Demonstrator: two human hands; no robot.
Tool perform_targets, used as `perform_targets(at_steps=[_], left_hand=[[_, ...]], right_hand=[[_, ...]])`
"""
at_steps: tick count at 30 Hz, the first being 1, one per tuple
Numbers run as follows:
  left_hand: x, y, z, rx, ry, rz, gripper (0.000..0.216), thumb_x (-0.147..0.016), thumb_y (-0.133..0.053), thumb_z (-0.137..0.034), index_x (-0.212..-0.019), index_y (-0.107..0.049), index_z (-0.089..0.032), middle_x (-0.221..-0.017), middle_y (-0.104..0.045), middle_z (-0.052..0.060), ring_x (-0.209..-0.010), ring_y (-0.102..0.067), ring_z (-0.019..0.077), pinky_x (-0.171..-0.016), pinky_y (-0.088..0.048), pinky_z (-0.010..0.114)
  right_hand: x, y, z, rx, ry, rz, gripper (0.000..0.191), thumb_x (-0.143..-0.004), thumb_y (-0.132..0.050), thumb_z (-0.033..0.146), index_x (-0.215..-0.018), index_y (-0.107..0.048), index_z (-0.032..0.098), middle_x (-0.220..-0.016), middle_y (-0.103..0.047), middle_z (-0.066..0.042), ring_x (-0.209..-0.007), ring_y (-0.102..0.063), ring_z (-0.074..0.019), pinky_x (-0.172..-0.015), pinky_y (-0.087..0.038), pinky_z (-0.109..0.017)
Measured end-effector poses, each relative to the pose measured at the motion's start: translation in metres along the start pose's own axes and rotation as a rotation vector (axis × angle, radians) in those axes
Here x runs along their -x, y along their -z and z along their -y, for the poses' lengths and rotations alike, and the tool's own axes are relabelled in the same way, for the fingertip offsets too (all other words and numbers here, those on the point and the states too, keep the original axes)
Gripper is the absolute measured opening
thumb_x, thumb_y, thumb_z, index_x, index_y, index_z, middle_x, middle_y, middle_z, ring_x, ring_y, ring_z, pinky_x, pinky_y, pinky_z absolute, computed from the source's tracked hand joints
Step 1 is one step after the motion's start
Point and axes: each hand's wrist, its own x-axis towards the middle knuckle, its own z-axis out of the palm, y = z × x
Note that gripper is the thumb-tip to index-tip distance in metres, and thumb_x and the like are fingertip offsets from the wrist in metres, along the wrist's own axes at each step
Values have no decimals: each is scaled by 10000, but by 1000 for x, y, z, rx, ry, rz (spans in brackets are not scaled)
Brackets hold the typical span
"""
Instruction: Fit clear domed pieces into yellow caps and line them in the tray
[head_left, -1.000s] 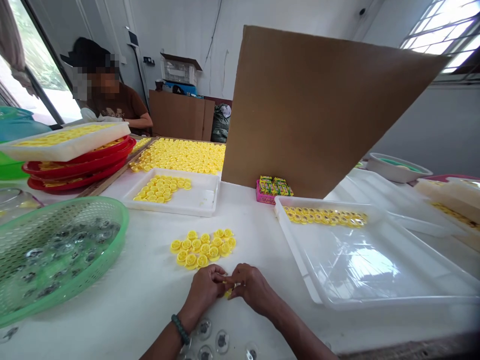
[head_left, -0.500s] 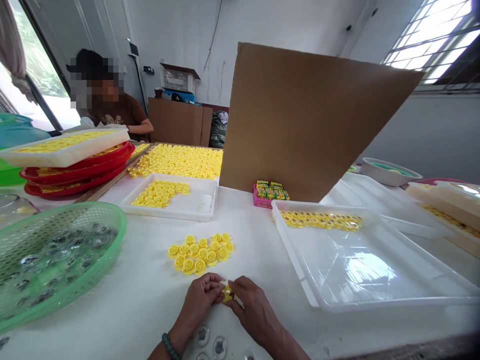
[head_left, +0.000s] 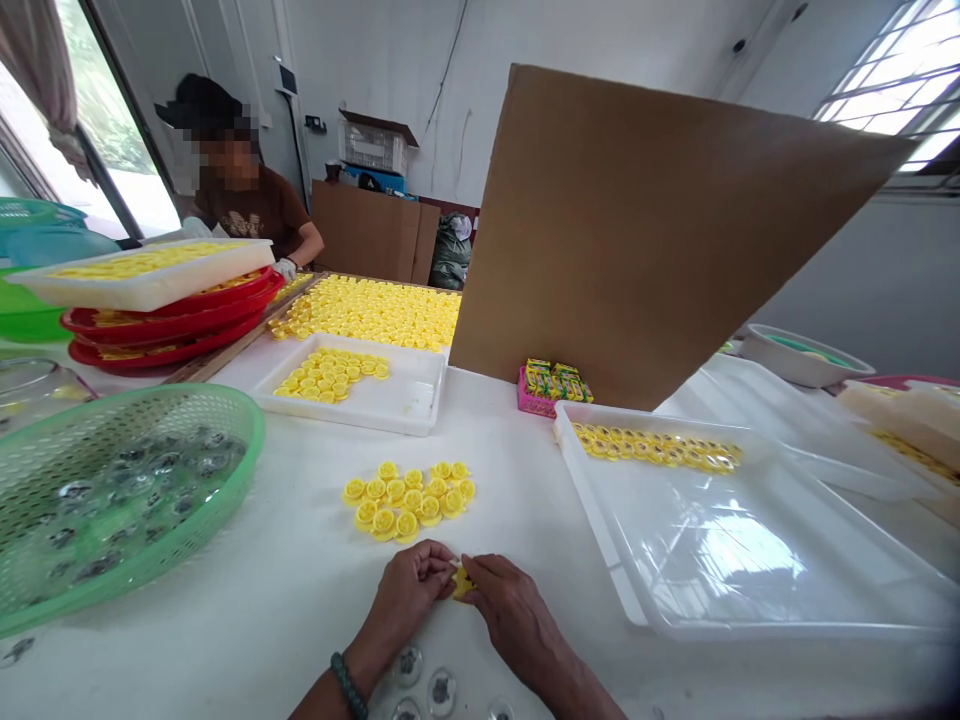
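Note:
Between my fingertips, low in the middle of the view, is a small round yellow plastic piece [head_left: 463, 583]. My left hand [head_left: 415, 583] pinches its left side, and my right hand [head_left: 512, 603] grips it from the right; the fingers hide much of it. Just beyond my hands lies a loose group of round yellow plastic pieces [head_left: 406, 499] on the white table [head_left: 300, 560]. Several clear domed discs with dark figures inside [head_left: 442, 690] lie on the table below my hands, partly cut off by the bottom edge.
At left stands a green basket [head_left: 251, 425] of clear discs. A white tray [head_left: 420, 400] holds yellow pieces; a larger tray [head_left: 592, 530] at right has finished-looking rows. Brown cardboard [head_left: 637, 230] stands upright behind a pink basket [head_left: 536, 398]. A person [head_left: 262, 215] sits beyond stacked red trays [head_left: 172, 340].
My view has shifted slightly, so the scene sits a little further right. Both hands still hold the yellow piece, fingers slightly shifted. The other person's gloved hand now shows beside the stacked trays.

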Motion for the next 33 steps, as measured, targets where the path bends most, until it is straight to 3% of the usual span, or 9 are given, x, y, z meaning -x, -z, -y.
perform_targets(at_steps=[5, 10, 16, 22, 25, 26, 29, 33], left_hand=[[1, -1, -4, -50, 9, -9, 225, -655, -643, -323, -781, -592, -143, -736, -667, 60, -709, -617, 181, -680, -479, 284], [3, 0, -9, -57, 40, -1, 240, -631, -681, -307, -787, -598, -143, -755, -675, 64, -730, -618, 190, -684, -467, 281], [2, 0, -4, -105, -24, -9, 201, -581, -666, -174, -770, -602, -150, -782, -674, 56, -759, -622, 195, -700, -478, 276], [2, -3, -3, -168, -34, -61, 162, -572, -628, -158, -732, -604, -162, -738, -675, 35, -732, -626, 191, -670, -475, 260], [3, -3, -4, -134, -32, -53, 172, -575, -661, -201, -730, -605, -154, -749, -670, 48, -743, -626, 198, -691, -478, 274], [3, -3, -3, -119, -32, -46, 183, -571, -670, -212, -731, -607, -150, -750, -668, 54, -745, -625, 202, -690, -479, 278], [2, -2, 0, -71, -31, -20, 220, -564, -664, -212, -765, -613, -138, -754, -663, 66, -743, -619, 207, -673, -481, 283], [0, 1, 3, -107, -51, -58, 240, -580, -616, -197, -812, -617, -139, -787, -661, 67, -748, -612, 200, -674, -480, 281]], right_hand=[[-10, 4, 2, 155, 0, 73, 144, -850, -541, 224, -751, -644, 202, -736, -641, -14, -725, -581, -171, -647, -438, -266], [-13, -1, 5, 288, -37, 76, 141, -798, -618, 247, -670, -646, 194, -688, -642, -31, -650, -571, -171, -575, -399, -260], [-11, -3, 12, 295, -91, 50, 122, -779, -640, 248, -666, -638, 199, -690, -639, -41, -659, -577, -190, -564, -390, -276], [-6, -3, 9, 234, -107, 3, 122, -781, -624, 230, -663, -628, 197, -693, -632, -39, -679, -569, -188, -598, -412, -276], [0, 0, 8, 144, -125, -44, 62, -760, -649, 265, -795, -649, 215, -796, -644, -23, -777, -571, -193, -680, -438, -276], [2, 0, 9, 112, -125, -76, 126, -753, -655, 258, -872, -644, 219, -862, -644, -24, -825, -567, -194, -717, -441, -278], [5, -2, 14, 55, -78, -114, 198, -764, -621, 154, -949, -616, 226, -970, -619, -25, -906, -543, -184, -781, -426, -266], [2, -2, 4, 102, -59, -105, 214, -788, -534, 65, -891, -622, 231, -904, -617, -22, -874, -539, -183, -767, -422, -268]])
